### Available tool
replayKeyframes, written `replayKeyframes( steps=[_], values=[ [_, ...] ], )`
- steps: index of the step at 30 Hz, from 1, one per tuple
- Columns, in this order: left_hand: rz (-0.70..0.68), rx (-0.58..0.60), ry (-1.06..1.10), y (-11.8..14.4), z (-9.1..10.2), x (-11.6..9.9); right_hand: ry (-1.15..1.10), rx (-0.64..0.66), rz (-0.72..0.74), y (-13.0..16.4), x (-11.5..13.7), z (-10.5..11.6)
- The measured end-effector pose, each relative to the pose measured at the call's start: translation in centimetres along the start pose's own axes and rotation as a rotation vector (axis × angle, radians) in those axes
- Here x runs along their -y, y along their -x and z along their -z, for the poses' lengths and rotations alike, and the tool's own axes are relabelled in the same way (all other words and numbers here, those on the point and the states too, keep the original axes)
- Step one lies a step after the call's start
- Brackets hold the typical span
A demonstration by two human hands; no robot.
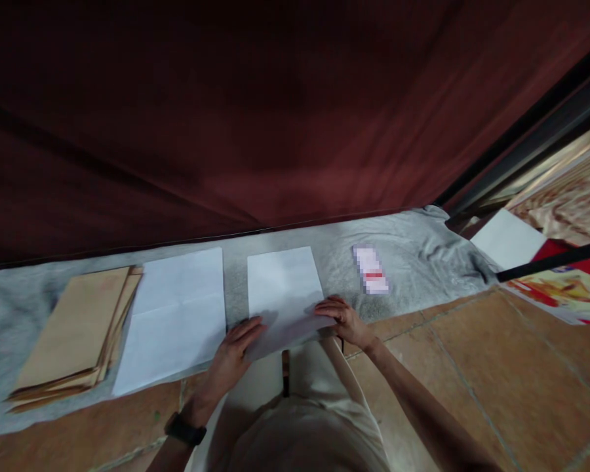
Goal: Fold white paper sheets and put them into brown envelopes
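A white sheet of paper (284, 283) lies on a grey cloth (413, 252) in front of me. Its near edge is lifted and curled. My left hand (236, 346) grips the near left corner of that sheet. My right hand (343, 318) holds the near right corner, fingers pressed on the paper. A second, larger white sheet (177, 314) lies flat to the left, with a crease across its middle. A stack of brown envelopes (73, 337) sits further left on the cloth.
A small blurred white and red card (370, 269) lies on the cloth to the right. A dark red curtain (275, 111) hangs behind. Brown floor tiles (496, 373) spread to the right, with another white sheet (509, 239) and a black rod (553, 260) there.
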State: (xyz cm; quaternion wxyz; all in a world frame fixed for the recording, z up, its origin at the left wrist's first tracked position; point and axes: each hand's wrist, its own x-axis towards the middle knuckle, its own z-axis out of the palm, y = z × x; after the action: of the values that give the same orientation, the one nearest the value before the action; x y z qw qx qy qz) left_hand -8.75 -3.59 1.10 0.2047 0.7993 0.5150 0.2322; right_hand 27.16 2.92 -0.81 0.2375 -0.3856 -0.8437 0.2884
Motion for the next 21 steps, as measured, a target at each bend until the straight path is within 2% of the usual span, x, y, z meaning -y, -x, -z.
replayKeyframes(
  steps=[5, 10, 17, 21],
  values=[
    [0.086, -0.022, 0.046, -0.7, 0.1, 0.9, -0.064, -0.065, -0.031, -0.7, -0.3, 0.5],
    [0.162, -0.078, 0.106, -2.8, 0.3, 1.2, -0.127, -0.127, -0.076, -1.8, 0.2, 1.0],
    [0.485, -0.193, 0.199, -5.1, 0.2, 0.4, -0.101, -0.186, -0.316, -3.0, 0.9, 0.8],
    [0.538, -0.255, 0.154, -6.3, 0.5, -0.3, -0.128, -0.218, -0.397, -3.7, 0.7, 0.4]
  ],
)
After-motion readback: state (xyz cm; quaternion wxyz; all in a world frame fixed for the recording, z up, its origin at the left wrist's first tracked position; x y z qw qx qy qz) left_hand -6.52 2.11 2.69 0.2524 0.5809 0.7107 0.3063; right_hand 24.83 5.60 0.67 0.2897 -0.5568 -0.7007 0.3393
